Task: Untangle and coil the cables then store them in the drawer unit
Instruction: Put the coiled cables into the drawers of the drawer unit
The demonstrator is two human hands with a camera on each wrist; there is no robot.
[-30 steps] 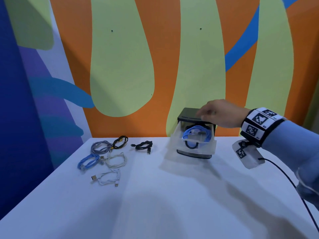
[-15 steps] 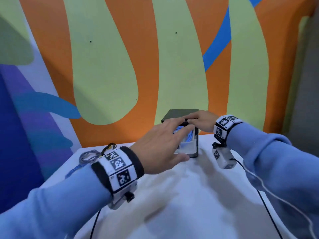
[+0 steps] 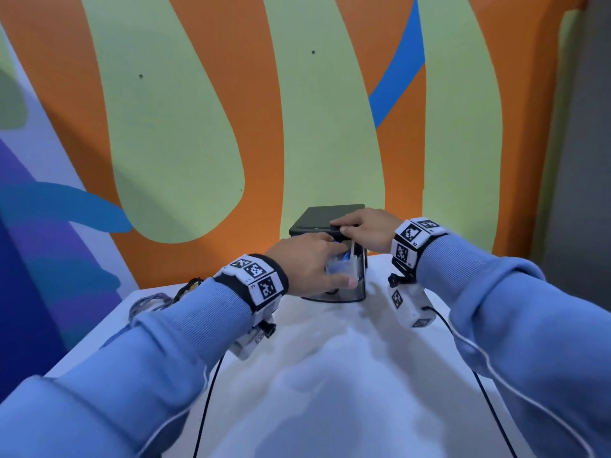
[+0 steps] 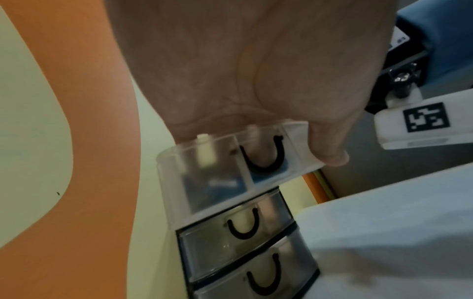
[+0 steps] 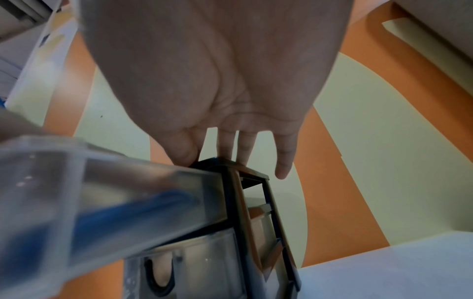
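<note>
Clear plastic, slightly cloudy, makes up the top drawer (image 4: 230, 172), which stands pulled out toward the near side of the small black-framed drawer unit (image 3: 325, 218) at the far middle of the white bench (image 3: 330, 375). A coiled blue cable (image 5: 133, 204) already lies inside it, seen through the wall. The left hand (image 3: 307, 262) covers the drawer's front from above, thumb (image 4: 330, 153) curled round its near right corner, fingers hidden over the rim; it grips the drawer, most likely to slide it home. The right hand (image 3: 367, 231) lies flat on the unit's dark, smooth lid, fingers (image 5: 245, 149) straight and pressing down, thumb at the front edge. That looks like bracing, so the light unit does not skid toward the far wall when the drawer is pushed.

Two lower drawers (image 4: 238, 232) sit closed, each of the same see-through plastic with a black U-shaped handle (image 4: 243, 226). Far left on the bench, past the left sleeve, more cables (image 3: 148, 302) wait: a grey braided loop and a darker one, partly hidden. By my reckoning the storing is only partly done, and those cables remain to be coiled and put away.
</note>
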